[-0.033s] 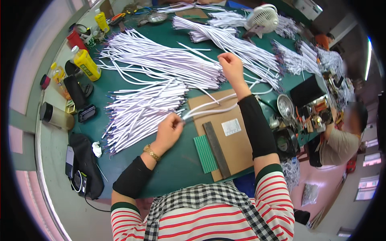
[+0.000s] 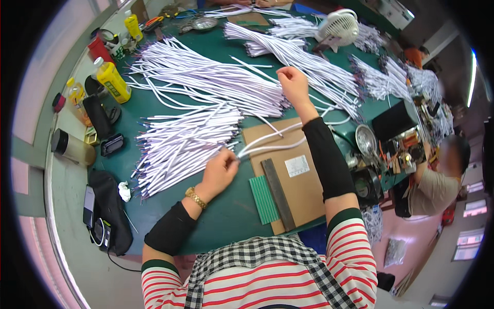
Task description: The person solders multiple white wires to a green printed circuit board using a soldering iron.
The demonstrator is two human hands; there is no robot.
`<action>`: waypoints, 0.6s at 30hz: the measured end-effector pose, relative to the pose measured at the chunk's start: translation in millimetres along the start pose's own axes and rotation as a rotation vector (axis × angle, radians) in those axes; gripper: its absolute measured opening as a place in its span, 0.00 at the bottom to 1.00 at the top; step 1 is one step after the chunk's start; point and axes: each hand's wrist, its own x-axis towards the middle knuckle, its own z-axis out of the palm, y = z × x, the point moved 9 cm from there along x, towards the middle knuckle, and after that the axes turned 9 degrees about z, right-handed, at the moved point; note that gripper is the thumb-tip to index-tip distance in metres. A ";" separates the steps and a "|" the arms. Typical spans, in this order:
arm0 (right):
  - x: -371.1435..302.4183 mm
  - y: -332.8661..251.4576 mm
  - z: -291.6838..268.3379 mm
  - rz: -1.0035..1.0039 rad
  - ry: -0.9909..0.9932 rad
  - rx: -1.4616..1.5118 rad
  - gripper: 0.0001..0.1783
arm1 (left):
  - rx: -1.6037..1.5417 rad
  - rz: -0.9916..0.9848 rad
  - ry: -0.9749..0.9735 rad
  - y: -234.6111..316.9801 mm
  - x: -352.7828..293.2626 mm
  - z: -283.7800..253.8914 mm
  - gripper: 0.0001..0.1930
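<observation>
My left hand, with a gold watch at the wrist, pinches the ends of a few white cables over the near end of a pile. Those cables run right across a brown cardboard sheet and pass behind my right forearm. My right hand is raised farther off, fingers curled and closed together; whatever they hold, if anything, cannot be made out. It is beside the end of a large bundle of white cables. Shorter white cables lie heaped left of my left hand. A dark metal bar and a green ridged strip rest on the cardboard.
Yellow bottles, a tumbler and a black pouch line the left side. A white fan stands among more cable bundles at the back. Metal bowls and a black box stand right, near a seated co-worker.
The whole picture has shifted slightly. Another person's hands show more at the far table edge. My hands keep nearly the same pose and place.
</observation>
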 end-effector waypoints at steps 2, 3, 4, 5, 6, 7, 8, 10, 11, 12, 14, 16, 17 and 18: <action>27.5 -3.2 29.8 -0.088 -0.032 -0.047 0.09 | 0.090 0.078 -0.106 9.1 -2.5 7.3 0.06; 38.4 -3.3 48.2 -0.136 -0.060 -0.243 0.09 | 0.080 0.103 -0.107 11.9 -2.5 7.1 0.06; 48.6 -0.2 64.1 -0.168 -0.074 -0.444 0.09 | 0.063 0.113 -0.111 13.2 -2.7 7.2 0.06; 56.1 14.0 79.9 -0.100 -0.168 -0.549 0.10 | 0.047 0.112 -0.104 13.2 -2.7 6.2 0.06; 63.2 18.3 88.8 -0.098 -0.196 -0.564 0.10 | 0.043 0.106 -0.088 12.3 -1.7 4.0 0.06; 66.7 19.3 98.5 -0.127 -0.268 -0.552 0.12 | 0.019 0.097 -0.097 11.5 -2.5 4.2 0.06; 69.1 21.2 102.3 -0.119 -0.319 -0.568 0.14 | -0.007 0.085 -0.100 10.3 -2.4 3.8 0.06; 70.8 4.6 80.1 -0.180 -0.195 -0.525 0.14 | -0.017 0.087 -0.079 10.4 -2.8 0.7 0.06; 70.3 -6.0 60.3 -0.185 -0.155 -0.465 0.14 | -0.063 0.060 -0.042 8.0 -2.7 -2.6 0.05; 61.5 -19.7 34.3 -0.218 -0.167 -0.243 0.14 | -0.119 0.025 -0.015 5.2 -3.4 -4.3 0.05; 26.9 -48.3 -16.3 -0.330 -0.209 0.072 0.14 | -0.131 0.049 0.032 8.9 -3.3 -8.6 0.04; -29.0 -64.4 -61.7 -0.431 -0.176 -0.027 0.13 | -0.153 0.068 0.067 15.6 -5.5 -9.1 0.04; -60.6 -65.4 -75.7 -0.448 -0.151 -0.136 0.13 | -0.234 0.156 0.086 27.6 -7.8 -8.3 0.04; -94.6 -69.7 -75.1 -0.548 -0.194 -0.132 0.13 | -0.313 0.231 0.094 38.9 -10.7 -6.9 0.04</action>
